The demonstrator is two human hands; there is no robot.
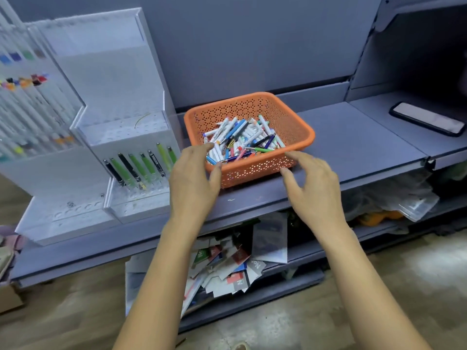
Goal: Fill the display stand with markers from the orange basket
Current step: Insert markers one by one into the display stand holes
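An orange perforated basket (290, 122) sits on the grey shelf, holding a heap of several markers and pens (242, 140), mostly white with coloured caps. Left of it stands a white tiered display stand (106, 79); its lower tier holds a row of green and black markers (141, 165), and its front holes are vacant. My left hand (192, 180) hovers at the basket's near left corner, fingers spread, thumb by the rim. My right hand (313, 188) is at the near right corner, fingers apart. Neither hand holds anything.
A grey shelf (353, 147) carries everything. A black phone (427, 121) lies at the right on a raised section. More white markers with coloured caps (30, 117) fill a rack at far left. Paper packets (227, 263) and plastic bags (394, 198) clutter the shelf below.
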